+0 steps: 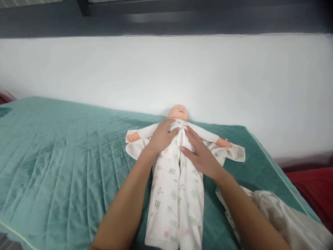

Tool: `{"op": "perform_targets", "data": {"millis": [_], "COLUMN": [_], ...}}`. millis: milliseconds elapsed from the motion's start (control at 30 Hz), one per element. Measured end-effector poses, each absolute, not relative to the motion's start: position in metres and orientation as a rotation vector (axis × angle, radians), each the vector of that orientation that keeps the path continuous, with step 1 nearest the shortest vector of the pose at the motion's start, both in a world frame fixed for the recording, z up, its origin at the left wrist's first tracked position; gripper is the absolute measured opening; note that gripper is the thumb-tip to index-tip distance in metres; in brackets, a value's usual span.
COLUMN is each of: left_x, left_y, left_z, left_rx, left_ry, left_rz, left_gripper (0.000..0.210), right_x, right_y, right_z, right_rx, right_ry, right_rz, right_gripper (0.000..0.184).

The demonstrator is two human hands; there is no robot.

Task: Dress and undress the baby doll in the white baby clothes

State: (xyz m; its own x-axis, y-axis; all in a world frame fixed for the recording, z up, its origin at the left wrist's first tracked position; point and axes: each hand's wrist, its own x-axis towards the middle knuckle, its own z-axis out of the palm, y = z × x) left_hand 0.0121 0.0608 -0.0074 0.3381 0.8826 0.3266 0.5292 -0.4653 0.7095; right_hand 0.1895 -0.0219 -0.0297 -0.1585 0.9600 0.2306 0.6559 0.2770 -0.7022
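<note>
A baby doll (178, 113) lies on its back, its head by the wall and its arms stretched out to both sides. White baby pants (173, 194) with green and pink animal prints cover its legs and reach up its body. My left hand (163, 136) rests on the chest at the left, fingers stretched out. On the other side of the chest lies my right hand (200, 152), its fingers spread over the printed cloth. Under the doll's arms a white printed garment (235, 152) is laid out. Whether either hand pinches any cloth does not show; both look flat.
A green quilted cover (78, 166) is spread beneath the doll. Crumpled white cloth (281, 211) lies at the lower right, under my right forearm. A white wall (104, 73) stands behind, and a red object (312, 184) is beyond the right edge.
</note>
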Motion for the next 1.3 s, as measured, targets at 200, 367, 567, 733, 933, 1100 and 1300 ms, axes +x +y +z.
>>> {"op": "perform_targets", "data": {"millis": [200,367,567,733,933,1100,1300], "left_x": [0.017,0.019,0.019,0.021,0.025,0.027,0.032], "left_y": [0.063,0.065,0.072,0.072,0.070,0.050,0.035], "left_z": [-0.002,-0.001,0.000,0.006,-0.003,0.003,0.005], "left_rx": [2.202,2.282,2.140,1.995,2.252,2.413,2.342], "left_ry": [1.283,1.358,1.340,1.357,1.203,0.837,0.647], "left_rz": [0.957,0.814,0.781,0.804,1.116,1.289,1.236], "left_gripper": [0.047,0.050,0.045,0.040,0.014,0.005,0.013], "right_x": [0.191,0.190,0.189,0.189,0.187,0.190,0.191], "right_y": [-0.022,-0.022,-0.021,-0.021,-0.020,-0.017,-0.019], "right_z": [-0.028,-0.028,-0.032,-0.035,-0.036,-0.036,-0.027], "right_rx": [-1.477,-1.464,-1.470,-1.465,-1.440,-1.396,-1.327], "right_ry": [-1.945,-1.952,-1.964,-1.938,-1.850,-1.749,-1.717], "right_rz": [0.582,0.570,0.534,0.497,0.322,0.349,0.289], "right_gripper": [0.073,0.073,0.073,0.069,0.075,0.078,0.027]}}
